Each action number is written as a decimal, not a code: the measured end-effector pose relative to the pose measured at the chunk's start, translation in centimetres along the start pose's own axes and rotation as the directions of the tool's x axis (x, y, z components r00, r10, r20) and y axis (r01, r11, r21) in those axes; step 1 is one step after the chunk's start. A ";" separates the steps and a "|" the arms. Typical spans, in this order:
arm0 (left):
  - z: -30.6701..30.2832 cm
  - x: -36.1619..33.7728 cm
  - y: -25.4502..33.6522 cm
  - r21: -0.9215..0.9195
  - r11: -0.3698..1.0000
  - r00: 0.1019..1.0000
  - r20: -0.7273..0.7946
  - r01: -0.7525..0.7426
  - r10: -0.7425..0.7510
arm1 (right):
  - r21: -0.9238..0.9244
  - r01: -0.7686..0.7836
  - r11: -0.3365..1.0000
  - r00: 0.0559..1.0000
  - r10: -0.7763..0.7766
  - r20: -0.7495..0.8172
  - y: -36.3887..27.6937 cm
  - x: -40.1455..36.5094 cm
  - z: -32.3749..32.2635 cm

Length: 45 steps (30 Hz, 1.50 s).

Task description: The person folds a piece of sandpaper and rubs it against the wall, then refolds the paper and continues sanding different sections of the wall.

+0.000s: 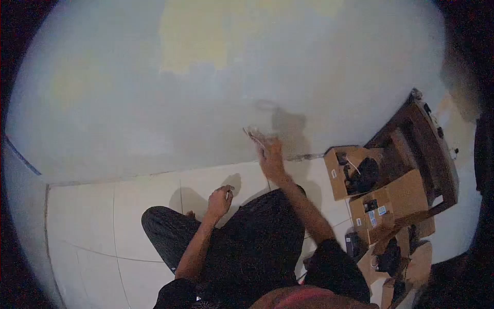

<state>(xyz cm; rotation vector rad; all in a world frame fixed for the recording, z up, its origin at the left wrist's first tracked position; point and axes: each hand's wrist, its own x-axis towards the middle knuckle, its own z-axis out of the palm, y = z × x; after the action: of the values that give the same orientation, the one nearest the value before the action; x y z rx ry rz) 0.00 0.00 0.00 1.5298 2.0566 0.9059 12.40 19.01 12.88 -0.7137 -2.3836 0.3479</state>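
My right hand (271,160) is raised in front of the wall, its fingers closed on a thin pale looped thing (254,137). Its exact kind is too blurred to tell. On the wall, the hand's shadow shows a ring shape at its tip. My left hand (219,203) hovers over my lap, near my left knee, with the fingers curled together. Whatever may be between those fingertips is too small to name.
I sit cross-legged on a tiled floor (144,190), facing a wall (128,118) with yellowish patches. On my right stand open cardboard boxes (336,177) holding dark items and cables. Behind them leans a dark wooden piece of furniture (432,149).
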 end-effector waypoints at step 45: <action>-1.6 -6.1 3.3 0.360 0.931 0.957 -0.248 -0.055 0.152 | 0.784 -0.413 -0.465 0.669 0.430 0.607 -7.3 -13.7 9.5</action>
<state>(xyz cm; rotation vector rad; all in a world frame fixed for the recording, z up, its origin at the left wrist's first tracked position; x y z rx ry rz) 3.03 -5.65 3.23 1.7964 2.4601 0.8617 12.49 4.60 1.78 -0.7241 -0.6745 2.2967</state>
